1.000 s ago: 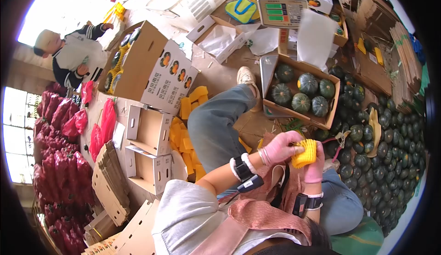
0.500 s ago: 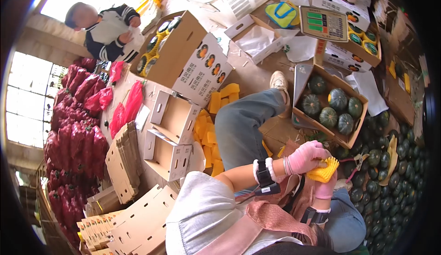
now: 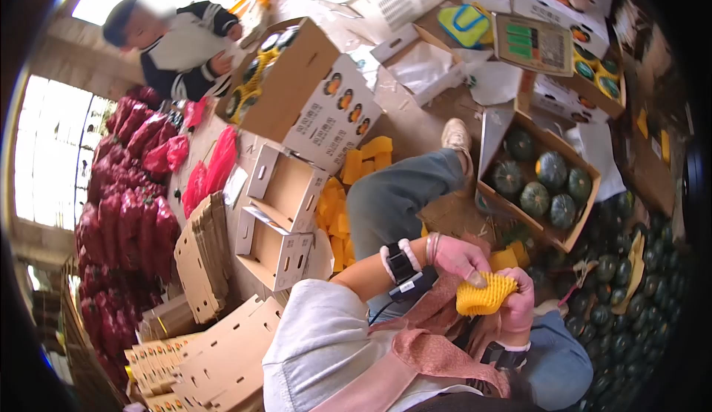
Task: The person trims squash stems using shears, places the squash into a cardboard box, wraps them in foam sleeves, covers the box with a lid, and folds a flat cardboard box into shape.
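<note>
- One yellow foam net [image 3: 486,295] is between our hands, pinched by the thumb and fingers of our left hand [image 3: 458,258].
- Our right hand [image 3: 519,304] curls around its other end.
- Six dark green pumpkins [image 3: 551,169] sit beyond them in an open carton [image 3: 547,139].
- To our right we have a pumpkin pile [image 3: 617,324].

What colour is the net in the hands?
The net is yellow, with a ribbed surface; the head view, the only one, shows it.
</note>
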The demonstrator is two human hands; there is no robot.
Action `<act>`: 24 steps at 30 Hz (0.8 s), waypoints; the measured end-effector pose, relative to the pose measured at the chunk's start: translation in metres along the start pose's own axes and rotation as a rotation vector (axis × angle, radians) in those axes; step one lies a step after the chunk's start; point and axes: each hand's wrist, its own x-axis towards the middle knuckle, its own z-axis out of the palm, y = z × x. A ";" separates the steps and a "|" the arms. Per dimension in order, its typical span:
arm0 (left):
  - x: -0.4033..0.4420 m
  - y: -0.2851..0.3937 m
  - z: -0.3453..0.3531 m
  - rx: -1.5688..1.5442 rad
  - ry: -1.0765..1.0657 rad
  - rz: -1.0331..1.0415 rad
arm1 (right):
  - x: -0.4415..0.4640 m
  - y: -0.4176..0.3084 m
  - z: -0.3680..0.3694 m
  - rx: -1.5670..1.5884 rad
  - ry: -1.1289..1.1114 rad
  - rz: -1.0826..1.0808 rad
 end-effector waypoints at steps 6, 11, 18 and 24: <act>0.024 0.012 0.008 -0.608 0.617 0.182 | -0.018 -0.014 0.005 0.207 0.078 0.357; 0.051 -0.002 -0.048 -0.421 0.316 -0.224 | 0.008 -0.051 -0.037 0.320 0.294 -0.083; 0.134 -0.027 -0.170 1.027 0.819 -0.037 | 0.116 -0.019 -0.133 -0.392 0.861 0.402; 0.150 -0.072 -0.215 0.832 0.703 -0.252 | 0.143 0.005 -0.195 -0.203 0.428 0.457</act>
